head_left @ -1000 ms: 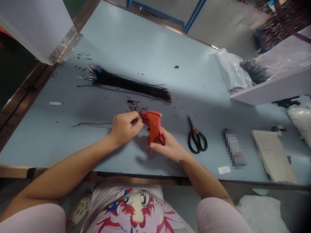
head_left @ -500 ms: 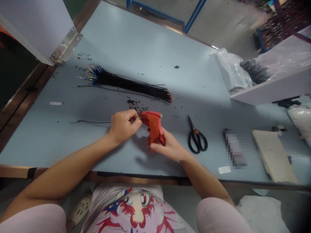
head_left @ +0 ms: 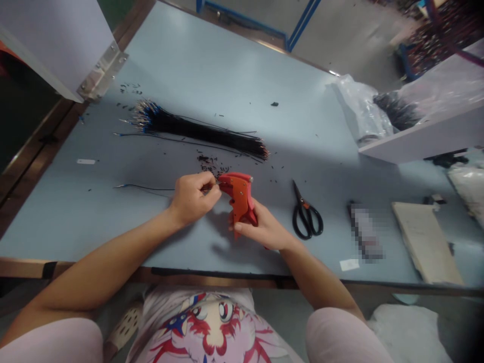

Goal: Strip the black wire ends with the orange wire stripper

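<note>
My left hand [head_left: 194, 194] is closed in a pinch on a thin black wire [head_left: 153, 188], whose blue and metal terminal end points left. The wire's other end is at the jaws of a red and orange wire stripper [head_left: 240, 199]; my fingers partly hide that end. Wrapped round the stripper's handles is my right hand [head_left: 262, 227]. Beyond my hands lies a bundle of black wires [head_left: 204, 132], with blue terminals at the left and bare copper ends at the right. Small black insulation scraps [head_left: 206, 161] are scattered just behind the stripper.
Black-handled scissors [head_left: 307, 214] lie right of my right hand. Farther right are a blurred-out object [head_left: 366, 232], a small white label [head_left: 349, 264] and a flat beige board [head_left: 427, 242]. Plastic bags [head_left: 363, 108] stand at the back right, by a white panel [head_left: 408, 141].
The terminal end of the held wire has shifted slightly right and up. Both hands and the wire stripper stay almost where they were.
</note>
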Tool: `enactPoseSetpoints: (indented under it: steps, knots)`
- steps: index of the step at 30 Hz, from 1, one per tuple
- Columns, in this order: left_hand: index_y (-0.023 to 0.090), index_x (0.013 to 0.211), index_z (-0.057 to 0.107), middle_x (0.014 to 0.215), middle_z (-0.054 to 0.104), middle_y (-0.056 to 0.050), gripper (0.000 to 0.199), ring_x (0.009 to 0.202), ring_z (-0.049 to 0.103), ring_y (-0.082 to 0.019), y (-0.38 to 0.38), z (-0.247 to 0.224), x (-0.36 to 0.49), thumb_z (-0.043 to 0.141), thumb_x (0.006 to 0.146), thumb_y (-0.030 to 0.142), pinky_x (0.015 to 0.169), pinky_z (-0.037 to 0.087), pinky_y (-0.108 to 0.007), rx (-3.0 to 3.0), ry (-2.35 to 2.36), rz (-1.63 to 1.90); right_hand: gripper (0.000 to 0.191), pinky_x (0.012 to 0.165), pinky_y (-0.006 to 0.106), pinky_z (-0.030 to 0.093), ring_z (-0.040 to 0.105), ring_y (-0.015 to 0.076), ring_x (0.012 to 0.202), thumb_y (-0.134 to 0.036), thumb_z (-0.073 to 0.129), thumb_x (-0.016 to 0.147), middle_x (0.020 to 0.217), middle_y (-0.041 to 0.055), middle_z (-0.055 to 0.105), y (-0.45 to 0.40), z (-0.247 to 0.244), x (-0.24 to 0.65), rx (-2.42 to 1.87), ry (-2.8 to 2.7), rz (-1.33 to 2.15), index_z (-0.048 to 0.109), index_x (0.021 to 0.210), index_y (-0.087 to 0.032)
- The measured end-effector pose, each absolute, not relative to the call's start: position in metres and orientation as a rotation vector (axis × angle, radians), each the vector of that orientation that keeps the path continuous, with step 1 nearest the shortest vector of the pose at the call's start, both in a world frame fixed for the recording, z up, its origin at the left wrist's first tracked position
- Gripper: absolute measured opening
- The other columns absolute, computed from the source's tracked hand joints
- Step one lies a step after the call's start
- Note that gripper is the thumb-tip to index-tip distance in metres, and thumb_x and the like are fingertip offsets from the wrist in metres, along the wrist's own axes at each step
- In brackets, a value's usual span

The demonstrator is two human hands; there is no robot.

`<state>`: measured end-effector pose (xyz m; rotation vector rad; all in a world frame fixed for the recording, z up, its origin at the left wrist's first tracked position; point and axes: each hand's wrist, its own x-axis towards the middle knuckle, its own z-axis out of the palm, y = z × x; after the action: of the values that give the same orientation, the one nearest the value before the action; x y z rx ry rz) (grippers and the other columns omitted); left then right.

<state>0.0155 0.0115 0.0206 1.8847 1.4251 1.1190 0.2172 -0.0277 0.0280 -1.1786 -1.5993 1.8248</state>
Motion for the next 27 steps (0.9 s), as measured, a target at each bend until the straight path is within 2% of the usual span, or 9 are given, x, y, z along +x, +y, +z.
enactPoseSetpoints:
  steps: [4, 12, 19, 27]
  knots:
    - [0.017, 0.054, 0.048, 0.048, 0.043, 0.004, 0.016, 0.048, 0.038, -0.008, 0.015, 0.018, 0.015, 0.05, 0.07, 0.02, 0.051, 0.03, -0.023, 1.784, 1.527, 1.112, 0.04, 0.063, 0.03, 0.052, 0.062, 0.0165, 0.07, -0.03, 0.065, 0.081, 0.09, 0.0055, 0.061, -0.029, 0.027, 0.216, -1.149, -1.56, 1.857, 0.044, 0.113, -0.019]
    - [0.017, 0.053, 0.045, 0.048, 0.041, 0.005, 0.017, 0.049, 0.036, -0.008, 0.016, 0.017, 0.013, 0.052, 0.068, 0.017, 0.05, 0.028, -0.024, 1.716, 1.558, 1.117, 0.043, 0.065, 0.033, 0.055, 0.065, 0.0201, 0.08, -0.031, 0.067, 0.08, 0.095, 0.0079, 0.061, -0.024, 0.029, 0.217, -1.128, -1.324, 1.932, 0.043, 0.113, -0.018]
    - [0.017, 0.06, 0.046, 0.055, 0.044, 0.005, 0.02, 0.05, 0.039, -0.006, 0.025, 0.017, 0.016, 0.063, 0.067, 0.022, 0.048, 0.033, -0.02, 1.297, 1.382, 1.286, 0.044, 0.069, 0.041, 0.057, 0.067, 0.0217, 0.079, -0.03, 0.07, 0.077, 0.094, 0.0089, 0.062, -0.025, 0.029, 0.217, -0.964, -1.114, 2.064, 0.044, 0.11, -0.017]
    - [0.018, 0.065, 0.053, 0.048, 0.037, 0.007, 0.013, 0.041, 0.029, -0.005, 0.027, 0.011, 0.014, 0.062, 0.071, 0.026, 0.04, 0.022, -0.02, 0.953, 1.113, 1.176, 0.051, 0.068, 0.043, 0.055, 0.067, 0.0241, 0.078, -0.031, 0.072, 0.075, 0.094, 0.0101, 0.063, -0.027, 0.027, 0.217, -0.802, -1.067, 2.152, 0.043, 0.113, -0.016]
